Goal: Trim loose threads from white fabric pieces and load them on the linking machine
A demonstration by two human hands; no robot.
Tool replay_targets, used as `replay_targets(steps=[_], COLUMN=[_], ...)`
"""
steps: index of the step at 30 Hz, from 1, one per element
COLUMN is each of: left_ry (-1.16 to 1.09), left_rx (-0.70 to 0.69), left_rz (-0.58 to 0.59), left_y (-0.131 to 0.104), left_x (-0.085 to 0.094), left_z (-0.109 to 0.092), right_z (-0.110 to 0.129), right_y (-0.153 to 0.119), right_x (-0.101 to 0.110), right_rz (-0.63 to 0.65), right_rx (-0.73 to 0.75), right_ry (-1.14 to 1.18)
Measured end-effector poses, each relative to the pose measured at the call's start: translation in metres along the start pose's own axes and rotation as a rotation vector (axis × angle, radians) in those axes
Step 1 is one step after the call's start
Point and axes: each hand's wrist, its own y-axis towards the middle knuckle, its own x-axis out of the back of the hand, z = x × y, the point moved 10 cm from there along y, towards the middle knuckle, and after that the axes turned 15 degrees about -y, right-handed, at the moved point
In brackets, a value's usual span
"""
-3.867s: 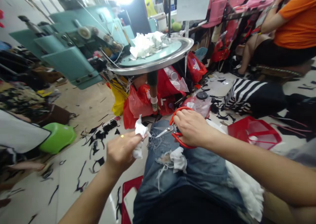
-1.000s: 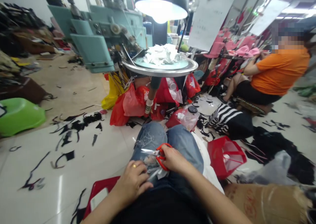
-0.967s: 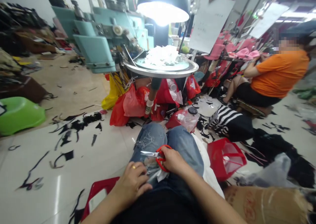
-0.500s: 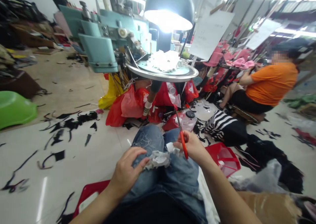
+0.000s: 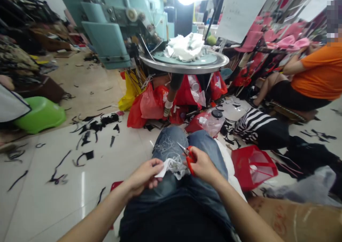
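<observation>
My left hand (image 5: 148,174) pinches a small piece of white cloth (image 5: 162,170) above my lap. In my right hand (image 5: 203,165) is a pair of scissors with red handles (image 5: 190,161). Its metal blades point up and to the left, over my jeans, and look nearly closed. Between the hands, a crumpled bundle of white cloth and threads (image 5: 176,167) lies on my thighs. Loose pale threads (image 5: 166,145) cling to the knee of my jeans (image 5: 207,142).
A green sewing machine (image 5: 103,39) stands ahead, with a white cloth pile (image 5: 185,46) on its round table (image 5: 184,69) under a bright lamp. Red bags (image 5: 145,105) hang below. Right are a red basket (image 5: 251,167), a cardboard box (image 5: 291,217) and a person in orange (image 5: 320,69).
My left hand has gone from spread fingers to pinching the white cloth. The scissors have tipped from upright to leaning left, and the white piece has left my right fingers. The view has shifted.
</observation>
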Motion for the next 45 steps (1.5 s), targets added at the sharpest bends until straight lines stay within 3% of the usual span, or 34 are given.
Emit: replay_targets(steps=[3, 5, 7, 10, 12, 14, 18, 22, 27, 31, 33, 36, 38, 39, 41, 44, 45], left_ry=[0.314, 0.428, 0.533, 0.709, 0.897, 1.013, 1.010, 1.117, 0.720, 0.534, 0.496, 0.389, 0.276, 0.222, 0.149, 0.119, 0.121], left_rx=[-0.268, -0.447, -0.612, -0.795, -0.867, -0.923, -1.064, -0.985, -0.801, -0.666, -0.629, -0.529, -0.465, -0.438, -0.401, -0.381, -0.387], left_rz=[-0.405, -0.543, -0.460, -0.199, -0.150, -0.164, -0.140, -0.009, -0.033, 0.005, 0.013, -0.066, -0.111, -0.118, -0.124, -0.139, -0.145], left_y=[-0.011, -0.029, -0.040, -0.050, -0.051, -0.051, -0.055, -0.043, -0.036, -0.036, -0.031, -0.013, -0.001, 0.004, 0.008, 0.006, 0.004], left_x=[0.072, 0.084, 0.058, -0.012, -0.047, -0.063, -0.074, -0.091, -0.068, -0.058, -0.054, -0.032, -0.014, -0.007, 0.002, 0.005, 0.005], left_z=[-0.030, -0.045, -0.053, -0.052, -0.050, -0.051, -0.052, -0.036, -0.053, -0.068, -0.074, -0.075, -0.073, -0.072, -0.070, -0.071, -0.072], right_z=[0.001, 0.001, 0.002, 0.007, 0.006, 0.001, 0.000, -0.004, -0.028, -0.008, 0.003, 0.002, -0.005, -0.007, -0.007, 0.002, 0.002], right_y=[0.002, 0.001, 0.000, -0.003, -0.006, -0.012, -0.023, -0.023, -0.018, -0.007, 0.004, 0.021, 0.019, 0.014, -0.004, -0.061, -0.079], right_x=[-0.013, -0.014, -0.013, -0.010, -0.005, 0.002, 0.003, -0.011, -0.014, -0.037, -0.046, -0.030, -0.008, -0.002, -0.013, -0.061, -0.072], right_rz=[-0.023, -0.051, -0.052, -0.039, -0.045, -0.068, -0.053, -0.021, -0.006, 0.178, 0.208, 0.038, -0.085, -0.086, 0.132, 0.739, 0.872], right_rx=[-0.013, -0.025, -0.016, 0.037, 0.046, 0.017, 0.050, 0.056, -0.057, 0.038, 0.071, 0.002, -0.074, -0.092, -0.077, -0.140, -0.210], right_ry=[-0.006, -0.018, -0.023, -0.017, -0.001, 0.001, 0.007, 0.078, 0.171, 0.277, 0.251, 0.144, 0.114, 0.134, 0.294, 0.725, 0.835])
